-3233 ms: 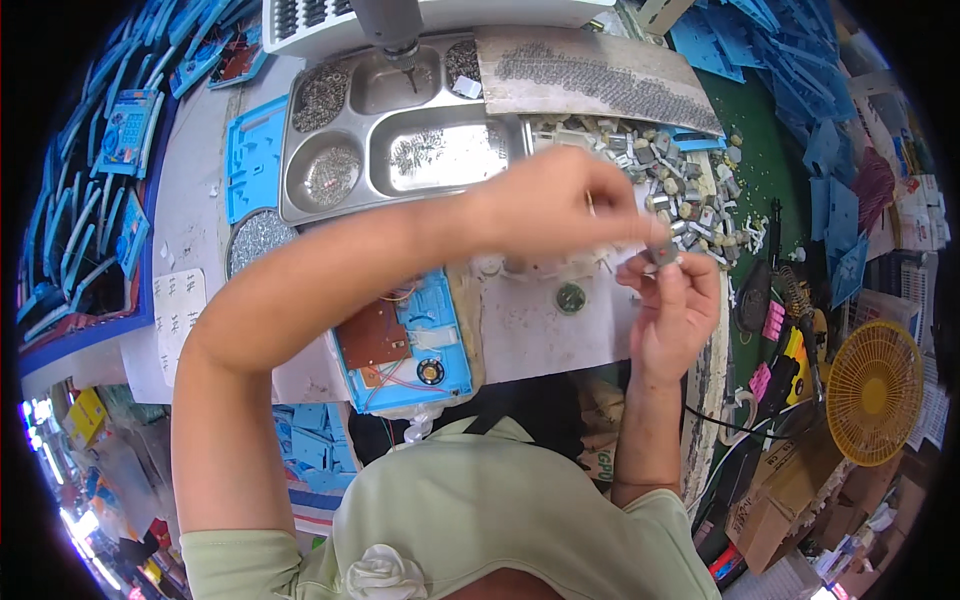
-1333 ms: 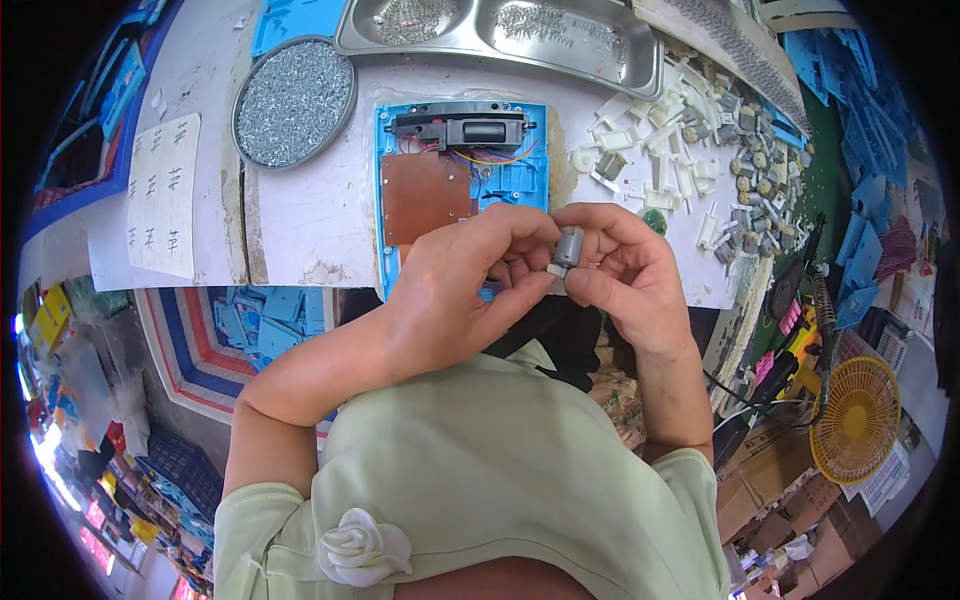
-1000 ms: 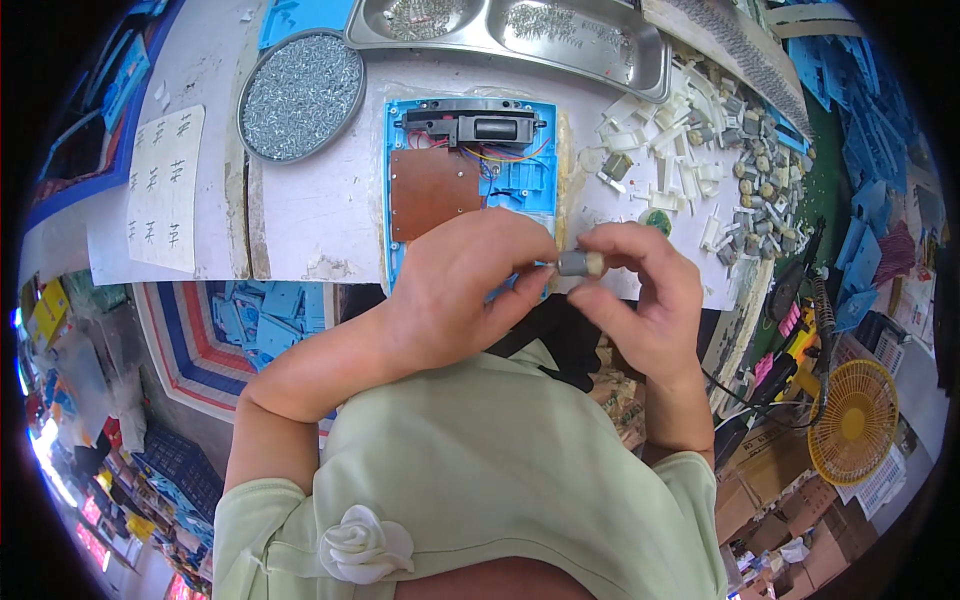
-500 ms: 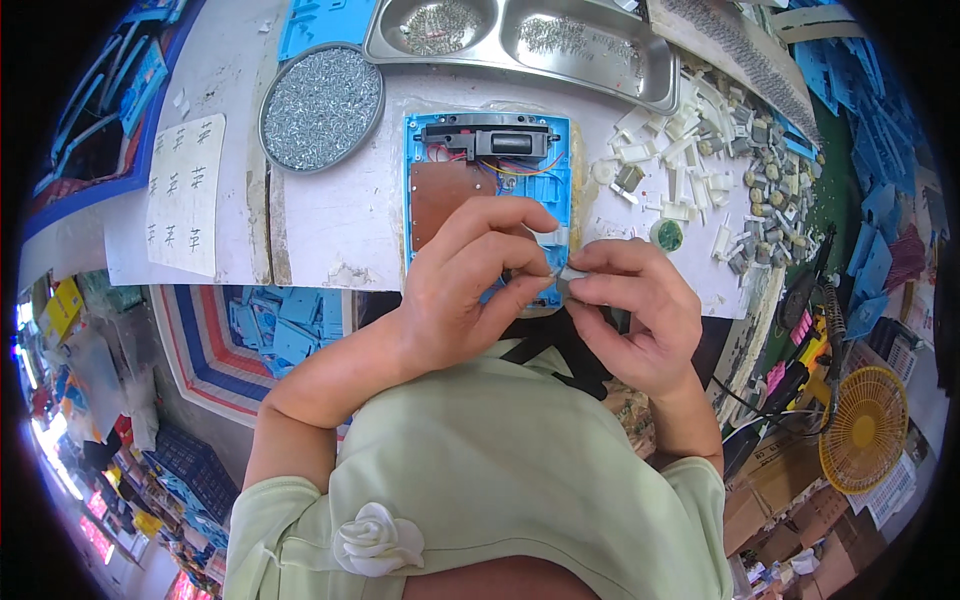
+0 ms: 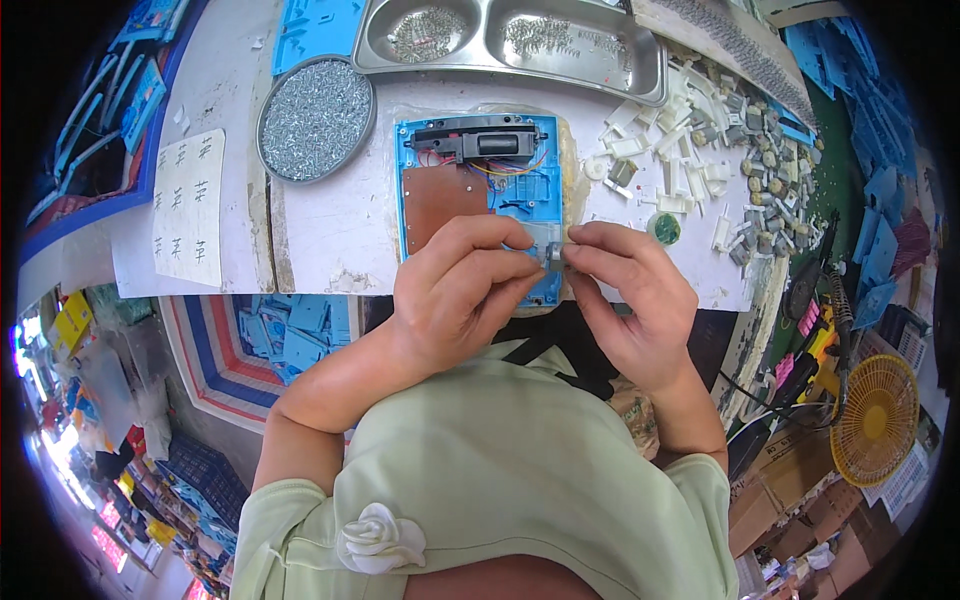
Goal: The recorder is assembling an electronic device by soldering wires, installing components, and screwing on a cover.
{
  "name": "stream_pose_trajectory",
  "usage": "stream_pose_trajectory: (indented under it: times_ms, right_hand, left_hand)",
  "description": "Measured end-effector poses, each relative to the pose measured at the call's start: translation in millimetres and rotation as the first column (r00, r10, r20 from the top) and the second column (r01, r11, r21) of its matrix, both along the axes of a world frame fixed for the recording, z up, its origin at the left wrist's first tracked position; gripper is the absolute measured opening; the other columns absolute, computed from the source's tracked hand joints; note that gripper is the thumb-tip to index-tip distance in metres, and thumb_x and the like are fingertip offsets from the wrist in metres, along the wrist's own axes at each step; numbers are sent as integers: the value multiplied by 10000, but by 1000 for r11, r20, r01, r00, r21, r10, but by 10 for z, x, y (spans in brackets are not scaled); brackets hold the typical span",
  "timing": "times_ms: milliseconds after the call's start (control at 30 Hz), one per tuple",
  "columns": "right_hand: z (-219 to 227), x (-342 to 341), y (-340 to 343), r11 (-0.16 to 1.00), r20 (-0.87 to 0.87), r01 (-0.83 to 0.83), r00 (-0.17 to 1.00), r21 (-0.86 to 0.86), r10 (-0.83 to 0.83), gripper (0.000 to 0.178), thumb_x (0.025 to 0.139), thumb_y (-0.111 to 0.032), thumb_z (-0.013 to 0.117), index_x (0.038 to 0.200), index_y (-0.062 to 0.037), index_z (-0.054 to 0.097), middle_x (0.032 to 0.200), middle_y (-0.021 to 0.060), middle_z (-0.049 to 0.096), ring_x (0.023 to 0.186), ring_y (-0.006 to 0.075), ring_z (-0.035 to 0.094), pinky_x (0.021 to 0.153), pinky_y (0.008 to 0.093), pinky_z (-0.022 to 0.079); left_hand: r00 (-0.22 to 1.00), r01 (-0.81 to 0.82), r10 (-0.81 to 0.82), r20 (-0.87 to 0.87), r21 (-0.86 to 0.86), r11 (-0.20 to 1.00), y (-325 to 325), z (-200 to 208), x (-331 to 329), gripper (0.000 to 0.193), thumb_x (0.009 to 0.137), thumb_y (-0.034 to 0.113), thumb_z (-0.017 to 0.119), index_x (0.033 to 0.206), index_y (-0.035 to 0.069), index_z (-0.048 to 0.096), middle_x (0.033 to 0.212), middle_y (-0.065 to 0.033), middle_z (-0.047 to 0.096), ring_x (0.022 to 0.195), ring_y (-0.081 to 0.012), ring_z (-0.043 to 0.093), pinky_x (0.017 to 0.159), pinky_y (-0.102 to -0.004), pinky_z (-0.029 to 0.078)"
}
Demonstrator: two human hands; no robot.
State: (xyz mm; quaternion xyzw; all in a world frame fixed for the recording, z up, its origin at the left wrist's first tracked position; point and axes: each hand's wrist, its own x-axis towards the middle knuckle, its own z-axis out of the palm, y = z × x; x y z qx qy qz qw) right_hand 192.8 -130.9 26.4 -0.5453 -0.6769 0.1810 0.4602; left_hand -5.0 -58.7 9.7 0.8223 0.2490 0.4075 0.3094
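Observation:
A blue plastic casing (image 5: 548,190) lies open on the table before me, with a brown circuit board (image 5: 440,200), a black module (image 5: 495,146) and thin coloured wires inside. Over its lower right part, my right hand (image 5: 640,300) pinches a small grey-and-white plastic part (image 5: 553,252) between thumb and fingertips. My left hand (image 5: 455,290) is closed in a pinch right beside that part; what its fingertips hold is too small to make out. Both hands partly cover the casing's lower end.
A round dish of screws (image 5: 316,118) stands at the left. Behind the casing is a metal tray (image 5: 510,79) holding small springs. Loose white and grey parts (image 5: 700,180) are heaped at the right, near a round green piece (image 5: 664,228). A paper sheet (image 5: 190,215) lies far left.
My hands have shifted slightly, with the right fingertips a little higher. The small part between them now shows more clearly over the casing. The view has moved a little.

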Motion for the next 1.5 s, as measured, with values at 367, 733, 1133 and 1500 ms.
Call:
stream_pose_trajectory:
  times_ms: [367, 733, 1133, 1500]
  right_hand:
    - [-151, 378, 98, 978, -56, 110, 991, -175, -121, 307, 775, 34, 800, 1075, 7, 740, 1104, 150, 745, 992, 283, 715, 914, 375, 556]
    - [-153, 358, 372, 966, -9, -4, 1000, -258, 2, 302, 718, -50, 820, 1014, -66, 763, 1155, 71, 706, 1174, 285, 568, 1027, 413, 443]
    - [-152, 207, 635, 937, 135, -28, 988, -349, 79, 299, 713, -103, 835, 1007, -129, 787, 1157, 55, 615, 1134, 303, 480, 1011, 425, 413]
    - [20, 105, 717, 928, 261, 37, 963, -371, 66, 324, 670, -43, 842, 982, -96, 768, 1049, 71, 594, 1038, 298, 511, 916, 404, 445]
  left_hand:
    - [929, 116, -80, -361, 81, 990, 704, 65, -92, 370, 785, 23, 782, 1140, 96, 708, 869, -82, 597, 712, -262, 632, 616, -345, 532]
    - [946, 158, -118, -303, 111, 981, 692, -37, -355, 295, 750, 4, 787, 1034, 56, 725, 854, -81, 655, 711, -255, 662, 592, -346, 526]
    - [976, 176, -146, -162, 192, 965, 612, -178, -479, 389, 661, 27, 801, 1043, 88, 758, 912, -69, 666, 720, -245, 675, 588, -344, 542]
    - [968, 222, -180, -173, 271, 936, 594, -227, -513, 349, 670, 115, 755, 1018, 98, 751, 921, -22, 665, 701, -177, 650, 530, -303, 517]
